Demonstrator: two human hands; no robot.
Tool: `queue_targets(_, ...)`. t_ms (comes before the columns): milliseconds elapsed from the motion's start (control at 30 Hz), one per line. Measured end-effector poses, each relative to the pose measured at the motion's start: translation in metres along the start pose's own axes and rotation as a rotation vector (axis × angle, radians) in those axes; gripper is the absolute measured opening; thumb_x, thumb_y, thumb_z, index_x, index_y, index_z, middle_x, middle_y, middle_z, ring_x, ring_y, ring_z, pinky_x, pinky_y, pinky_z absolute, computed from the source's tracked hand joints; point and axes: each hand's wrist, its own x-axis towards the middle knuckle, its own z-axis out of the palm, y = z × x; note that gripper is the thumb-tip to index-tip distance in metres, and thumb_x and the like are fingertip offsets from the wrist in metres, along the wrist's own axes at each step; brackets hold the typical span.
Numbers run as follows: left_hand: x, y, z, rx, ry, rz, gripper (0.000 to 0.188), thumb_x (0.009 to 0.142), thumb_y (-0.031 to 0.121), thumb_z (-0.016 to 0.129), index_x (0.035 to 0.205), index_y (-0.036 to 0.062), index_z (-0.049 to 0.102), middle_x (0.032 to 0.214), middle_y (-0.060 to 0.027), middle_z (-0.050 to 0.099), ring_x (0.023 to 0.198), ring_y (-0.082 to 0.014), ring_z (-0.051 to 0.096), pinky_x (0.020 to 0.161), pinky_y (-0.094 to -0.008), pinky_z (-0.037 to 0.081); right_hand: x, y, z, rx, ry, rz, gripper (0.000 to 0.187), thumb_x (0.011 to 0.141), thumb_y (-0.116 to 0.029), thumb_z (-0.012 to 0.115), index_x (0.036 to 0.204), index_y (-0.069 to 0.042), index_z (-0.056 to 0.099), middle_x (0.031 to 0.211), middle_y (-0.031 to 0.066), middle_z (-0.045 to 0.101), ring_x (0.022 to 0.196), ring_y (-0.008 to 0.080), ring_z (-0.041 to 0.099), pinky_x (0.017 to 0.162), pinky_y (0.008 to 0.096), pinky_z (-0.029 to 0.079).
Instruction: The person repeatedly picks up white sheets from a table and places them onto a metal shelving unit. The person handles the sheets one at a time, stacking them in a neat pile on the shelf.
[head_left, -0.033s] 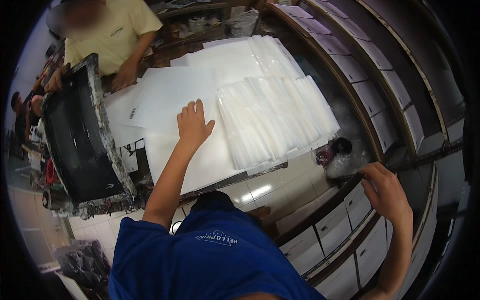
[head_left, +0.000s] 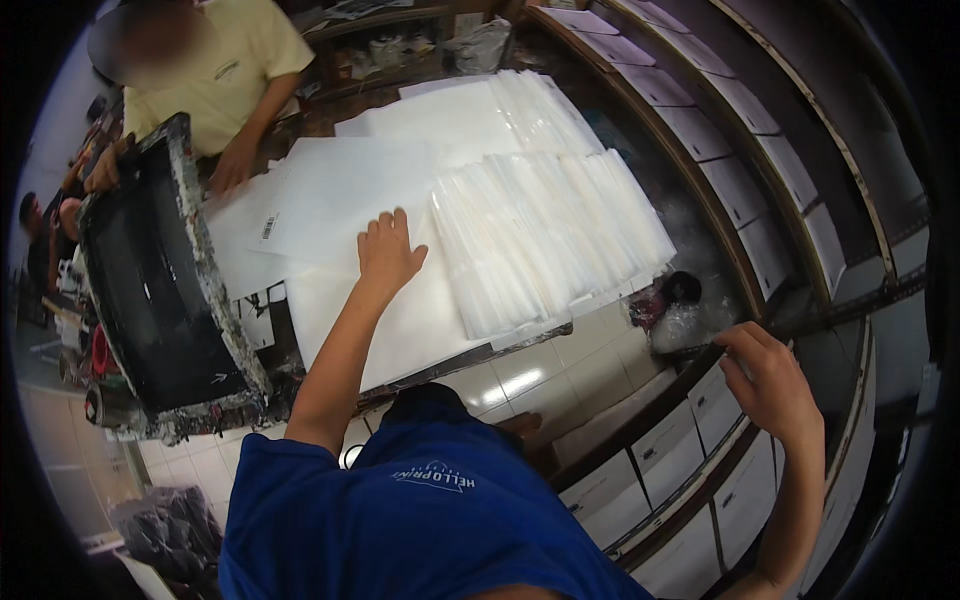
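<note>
My left hand lies with its fingers spread on a large white sheet on the table. Just beyond its fingertips are translucent sheets, one with a barcode near its left edge. To its right sits a thick, fanned stack of clear plastic sleeves. My right hand is at the lower right, fingers and thumb bent around the end of a dark rack rail. Across the table, a co-worker's hand is at the edge of the sheets; the other holds a black screen-printing frame tilted up.
Long racks with white sheets run along the right side, with more white-fronted compartments below my right arm. A grey plastic bag sits at the far edge. Dark plastic bags lie low on the left. Tiled floor shows below the table.
The co-worker's near hand has slid slightly left along the sheets and looks blurred. My two hands stay almost where they were.
</note>
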Motion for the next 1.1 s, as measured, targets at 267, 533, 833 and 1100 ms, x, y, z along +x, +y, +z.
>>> queue_targets(267,0.072,-0.014,0.081,-0.078,-0.052,-0.038,0.039,0.080,0.016,0.053,0.116,0.0027,0.057,0.107,-0.0198,0.062,0.098,-0.0359,0.061,0.085,-0.0458,0.049,-0.015,0.011,0.013,-0.072,-0.034,0.044,0.022,0.078,-0.003,0.059,0.100,-0.001,0.061,0.095,0.0166,0.061,0.086,0.0345,0.063,0.075,0.0426,0.051)
queue_targets(533,0.071,-0.008,0.029,-0.420,0.294,0.227,0.016,0.079,0.004,0.053,0.093,-0.0037,0.056,0.078,-0.0204,0.060,0.069,-0.0334,0.058,0.065,-0.0400,0.046,0.027,0.009,0.048,0.168,-0.116,-0.092,0.033,0.087,-0.013,0.053,0.119,-0.002,0.054,0.110,0.0191,0.061,0.102,0.0344,0.060,0.087,0.0439,0.049)
queue_targets(833,-0.086,0.178,-0.098,-0.820,-0.133,0.948,0.022,0.080,-0.006,0.047,0.099,-0.0071,0.057,0.071,-0.0094,0.049,0.062,-0.0141,0.043,0.058,-0.0269,0.039,0.061,-0.027,0.077,0.810,-0.016,-0.023,0.051,0.088,-0.041,0.051,0.119,0.000,0.055,0.113,0.0239,0.061,0.103,0.0379,0.059,0.089,0.0416,0.045)
queue_targets(1100,-0.152,0.222,-0.128,-1.222,-0.172,1.268,0.020,0.089,0.009,0.057,0.102,-0.0058,0.059,0.074,-0.0066,0.052,0.062,-0.0115,0.047,0.058,-0.0236,0.039,-0.086,0.021,0.003,0.594,0.230,0.318,0.030,0.080,-0.009,0.049,0.103,0.002,0.064,0.101,0.0167,0.065,0.095,0.0265,0.062,0.085,0.0362,0.048)
